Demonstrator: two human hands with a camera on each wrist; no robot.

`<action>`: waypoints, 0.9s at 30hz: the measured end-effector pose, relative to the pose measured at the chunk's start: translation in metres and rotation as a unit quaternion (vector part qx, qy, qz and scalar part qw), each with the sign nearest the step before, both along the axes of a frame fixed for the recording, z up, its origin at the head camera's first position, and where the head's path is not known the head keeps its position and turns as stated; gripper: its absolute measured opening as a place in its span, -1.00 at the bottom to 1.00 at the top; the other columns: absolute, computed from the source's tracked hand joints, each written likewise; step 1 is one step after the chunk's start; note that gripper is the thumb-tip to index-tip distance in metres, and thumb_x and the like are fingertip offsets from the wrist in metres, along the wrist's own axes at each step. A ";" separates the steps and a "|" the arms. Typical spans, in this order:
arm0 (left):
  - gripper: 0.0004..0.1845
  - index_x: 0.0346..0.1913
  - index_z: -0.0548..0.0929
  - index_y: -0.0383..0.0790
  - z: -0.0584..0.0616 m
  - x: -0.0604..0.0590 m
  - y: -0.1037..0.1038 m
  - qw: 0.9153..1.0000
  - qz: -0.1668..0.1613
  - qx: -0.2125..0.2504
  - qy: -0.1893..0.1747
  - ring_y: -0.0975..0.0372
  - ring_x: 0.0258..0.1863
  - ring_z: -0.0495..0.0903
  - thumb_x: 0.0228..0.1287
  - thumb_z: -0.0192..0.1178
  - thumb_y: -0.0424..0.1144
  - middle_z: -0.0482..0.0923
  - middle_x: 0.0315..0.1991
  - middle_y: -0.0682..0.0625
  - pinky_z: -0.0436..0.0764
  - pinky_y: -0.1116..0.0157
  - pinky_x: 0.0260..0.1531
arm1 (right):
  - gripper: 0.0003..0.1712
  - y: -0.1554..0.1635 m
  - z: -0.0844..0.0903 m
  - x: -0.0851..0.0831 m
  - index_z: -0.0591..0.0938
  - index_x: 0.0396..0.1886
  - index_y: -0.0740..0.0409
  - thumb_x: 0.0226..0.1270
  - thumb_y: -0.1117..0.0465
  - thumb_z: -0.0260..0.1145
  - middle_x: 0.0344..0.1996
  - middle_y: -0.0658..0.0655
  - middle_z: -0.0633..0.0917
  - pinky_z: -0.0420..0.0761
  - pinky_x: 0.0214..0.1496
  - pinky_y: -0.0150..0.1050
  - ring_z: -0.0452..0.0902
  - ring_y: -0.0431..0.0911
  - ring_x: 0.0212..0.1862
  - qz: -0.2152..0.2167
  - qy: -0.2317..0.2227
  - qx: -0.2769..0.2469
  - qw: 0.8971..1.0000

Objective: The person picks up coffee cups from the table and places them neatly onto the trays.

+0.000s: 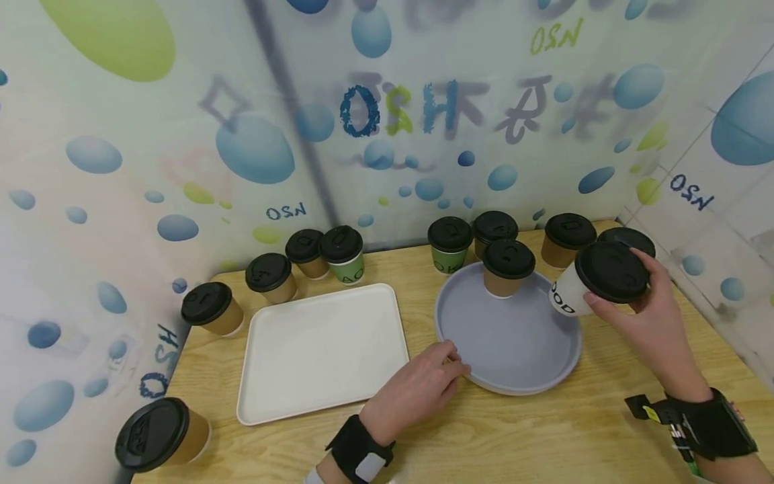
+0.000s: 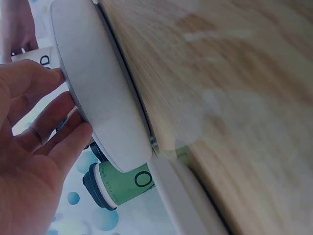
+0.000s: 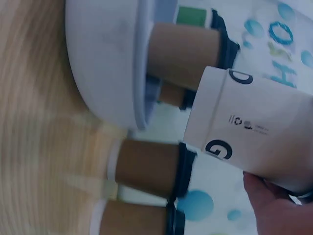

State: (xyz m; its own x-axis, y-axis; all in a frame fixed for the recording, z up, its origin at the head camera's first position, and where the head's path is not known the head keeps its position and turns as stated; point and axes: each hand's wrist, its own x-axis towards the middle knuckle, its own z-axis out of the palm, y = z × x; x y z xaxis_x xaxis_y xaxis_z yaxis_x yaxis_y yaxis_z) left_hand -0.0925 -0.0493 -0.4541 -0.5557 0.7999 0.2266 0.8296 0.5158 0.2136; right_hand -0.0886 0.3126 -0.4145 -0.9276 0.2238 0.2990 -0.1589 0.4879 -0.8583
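My right hand (image 1: 656, 319) grips a white paper cup (image 1: 568, 292) with a black lid, fingers and thumb around its top. The cup is tilted over the right rim of a round grey-blue tray (image 1: 508, 343). In the right wrist view the white cup (image 3: 259, 127) shows dark letters and small print. A brown cup (image 1: 506, 269) with a black lid stands on the tray's back part. My left hand (image 1: 417, 386) touches the tray's front-left rim with relaxed fingers. In the left wrist view the fingertips (image 2: 80, 132) rest against the tray's edge (image 2: 98, 83).
A white rectangular tray (image 1: 323, 353) lies left of the round one. Lidded cups stand behind both trays, including green cups (image 1: 343, 252) (image 1: 449, 243) and several brown ones. Another brown cup (image 1: 163, 433) is at the front left. A printed backdrop (image 1: 387, 188) borders the wooden table.
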 end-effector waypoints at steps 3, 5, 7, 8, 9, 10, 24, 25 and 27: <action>-0.81 0.00 0.82 -0.09 0.000 0.000 0.000 1.000 -0.002 0.001 -0.003 0.36 -0.13 0.51 0.39 0.36 -0.31 0.52 -0.11 0.08 0.51 0.56 -0.07 | 0.10 -0.007 -0.006 -0.004 0.03 0.67 -0.02 0.31 0.36 0.48 0.52 0.32 0.14 0.35 0.07 -0.73 0.30 -0.42 0.23 0.022 -0.012 0.013 1.000; -0.81 0.01 0.82 -0.09 -0.001 -0.001 0.000 1.000 -0.003 0.001 -0.006 0.36 -0.13 0.51 0.39 0.36 -0.32 0.52 -0.10 0.08 0.50 0.56 -0.07 | 0.11 -0.010 -0.011 -0.006 0.02 0.67 0.00 0.31 0.32 0.50 0.52 0.36 0.16 0.32 0.08 -0.75 0.29 -0.43 0.24 0.029 -0.023 0.022 0.999; -0.80 0.02 0.82 -0.09 -0.002 -0.001 0.001 1.000 -0.003 0.001 -0.009 0.36 -0.12 0.51 0.39 0.35 -0.32 0.52 -0.10 0.08 0.50 0.56 -0.07 | 0.12 -0.013 -0.015 -0.009 0.02 0.67 0.06 0.30 0.29 0.52 0.52 0.37 0.17 0.32 0.06 -0.75 0.27 -0.45 0.24 0.037 -0.030 0.028 0.998; -0.80 0.02 0.82 -0.09 -0.002 -0.001 0.001 1.000 -0.004 0.002 -0.009 0.37 -0.12 0.51 0.39 0.35 -0.33 0.52 -0.10 0.08 0.50 0.56 -0.07 | 0.12 -0.014 -0.017 -0.010 0.03 0.67 0.08 0.29 0.29 0.52 0.52 0.36 0.17 0.32 0.06 -0.75 0.27 -0.45 0.24 0.041 -0.031 0.030 0.998; -0.79 0.02 0.82 -0.09 -0.002 -0.001 0.001 1.000 -0.004 0.001 -0.009 0.37 -0.12 0.51 0.39 0.35 -0.33 0.52 -0.10 0.08 0.50 0.56 -0.07 | 0.12 -0.015 -0.018 -0.011 0.04 0.67 0.10 0.29 0.28 0.53 0.51 0.36 0.18 0.31 0.05 -0.75 0.27 -0.45 0.23 0.042 -0.033 0.036 0.998; -0.79 0.02 0.82 -0.09 -0.002 -0.001 0.001 1.000 -0.004 0.001 -0.008 0.37 -0.12 0.51 0.39 0.35 -0.33 0.53 -0.09 0.08 0.50 0.56 -0.07 | 0.12 -0.016 -0.019 -0.012 0.05 0.66 0.13 0.28 0.26 0.54 0.51 0.36 0.19 0.31 0.04 -0.75 0.28 -0.43 0.23 0.043 -0.035 0.040 0.998; -0.80 0.02 0.82 -0.10 -0.001 -0.001 0.000 1.000 -0.001 0.002 -0.008 0.36 -0.12 0.52 0.39 0.35 -0.32 0.53 -0.09 0.07 0.50 0.57 -0.08 | 0.15 -0.022 -0.031 -0.020 0.00 0.64 0.28 0.29 0.18 0.54 0.45 0.51 0.20 0.22 0.10 -0.73 0.26 0.42 0.35 0.078 -0.059 0.062 0.993; -0.79 0.02 0.82 -0.10 -0.001 -0.001 0.000 1.000 0.000 0.002 -0.008 0.36 -0.12 0.52 0.39 0.35 -0.32 0.53 -0.09 0.07 0.50 0.57 -0.08 | 0.15 -0.022 -0.031 -0.019 0.00 0.64 0.28 0.29 0.18 0.54 0.45 0.51 0.20 0.21 0.09 -0.73 0.27 0.42 0.35 0.078 -0.058 0.064 0.993; -0.79 0.02 0.82 -0.10 -0.001 -0.001 -0.001 1.000 0.000 0.002 -0.008 0.36 -0.12 0.52 0.40 0.35 -0.32 0.53 -0.09 0.07 0.50 0.57 -0.08 | 0.14 -0.022 -0.032 -0.019 0.01 0.64 0.27 0.29 0.18 0.54 0.45 0.50 0.21 0.21 0.09 -0.73 0.27 0.41 0.35 0.078 -0.056 0.066 0.993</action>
State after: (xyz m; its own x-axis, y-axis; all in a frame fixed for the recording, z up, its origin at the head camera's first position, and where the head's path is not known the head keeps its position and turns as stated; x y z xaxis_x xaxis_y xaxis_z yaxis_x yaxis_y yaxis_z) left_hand -0.0934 -0.0501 -0.4549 -0.5597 0.7988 0.2203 0.8258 0.5157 0.2282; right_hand -0.1078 0.2904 -0.4463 -0.9770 0.0395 0.2095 -0.1495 0.5741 -0.8051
